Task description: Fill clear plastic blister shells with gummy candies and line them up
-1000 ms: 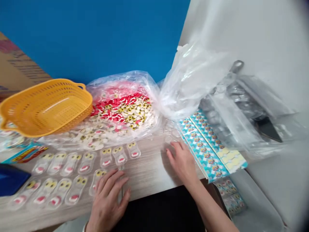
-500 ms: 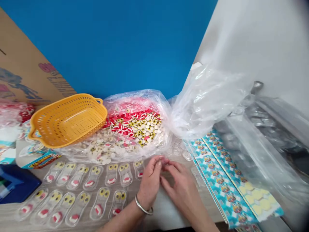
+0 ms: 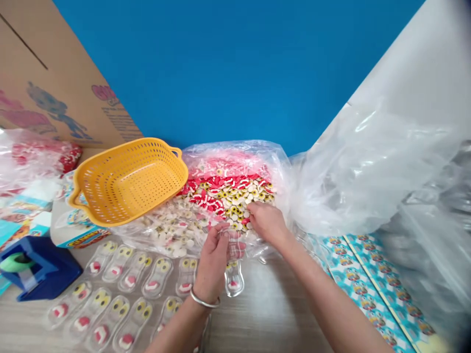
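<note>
My left hand (image 3: pixel 212 264), with a metal bangle at the wrist, holds a clear plastic blister tray (image 3: pixel 234 244) between thumb and fingers. My right hand (image 3: pixel 268 223) reaches into an open clear bag (image 3: pixel 281 162) of candy pieces. Its fingertips are pinched together among yellow-and-white eye pieces (image 3: pixel 235 200); what they hold, if anything, is hidden. Red-and-white teeth pieces (image 3: pixel 208 202) lie beside the eyes. Just below the left hand, a filled blister tray (image 3: pixel 234 279) rests on the table. Several more, each with eyes and teeth, form two rows (image 3: pixel 153 278) to the left.
A yellow perforated basket (image 3: pixel 128 184) leans on the bag's left part. Left of the rows stands a blue tape dispenser (image 3: pixel 47 267). Printed card sheets (image 3: pixel 362 279) and large clear plastic bags (image 3: pixel 360 181) occupy the right. Behind are a cardboard box (image 3: pixel 66 73) and a blue panel (image 3: pixel 221 73).
My hands, together half a second ago, are now apart. The right one has moved up into the candy bag, while the left holds the blister tray near its front edge. The view has shifted right.
</note>
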Demonstrator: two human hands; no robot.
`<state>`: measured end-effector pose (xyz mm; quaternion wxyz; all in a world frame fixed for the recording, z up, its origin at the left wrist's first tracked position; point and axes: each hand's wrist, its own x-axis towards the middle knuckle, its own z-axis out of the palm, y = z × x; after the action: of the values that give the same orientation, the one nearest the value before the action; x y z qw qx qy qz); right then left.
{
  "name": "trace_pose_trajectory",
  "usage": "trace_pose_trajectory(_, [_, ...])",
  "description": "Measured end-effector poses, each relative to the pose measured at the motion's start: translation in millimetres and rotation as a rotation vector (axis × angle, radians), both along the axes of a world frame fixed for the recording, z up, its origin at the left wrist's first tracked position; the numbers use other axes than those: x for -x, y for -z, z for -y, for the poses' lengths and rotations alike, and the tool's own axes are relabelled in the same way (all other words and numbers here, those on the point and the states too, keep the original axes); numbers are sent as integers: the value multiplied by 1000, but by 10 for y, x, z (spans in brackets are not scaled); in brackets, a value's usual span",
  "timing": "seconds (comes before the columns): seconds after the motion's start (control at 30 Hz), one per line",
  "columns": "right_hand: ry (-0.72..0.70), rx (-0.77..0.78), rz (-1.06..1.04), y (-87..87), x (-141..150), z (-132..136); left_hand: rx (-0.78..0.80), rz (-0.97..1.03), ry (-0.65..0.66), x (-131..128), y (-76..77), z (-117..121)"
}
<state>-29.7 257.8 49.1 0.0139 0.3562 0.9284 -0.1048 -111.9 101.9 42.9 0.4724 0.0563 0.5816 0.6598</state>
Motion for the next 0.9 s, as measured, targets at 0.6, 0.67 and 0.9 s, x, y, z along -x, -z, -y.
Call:
trace_pose_trajectory(0.6, [-134,596,-504,-196,-151,264,-87,28,65,20,36,-137])
trace_pose_trajectory(0.67, [-145,558,-478,-199,-159,341,-101,7,76,-12,58,-143])
trace_pose_trajectory(0.9, [104,606,-602,-38,-203,465,-98,58,80,-51,89,-152])
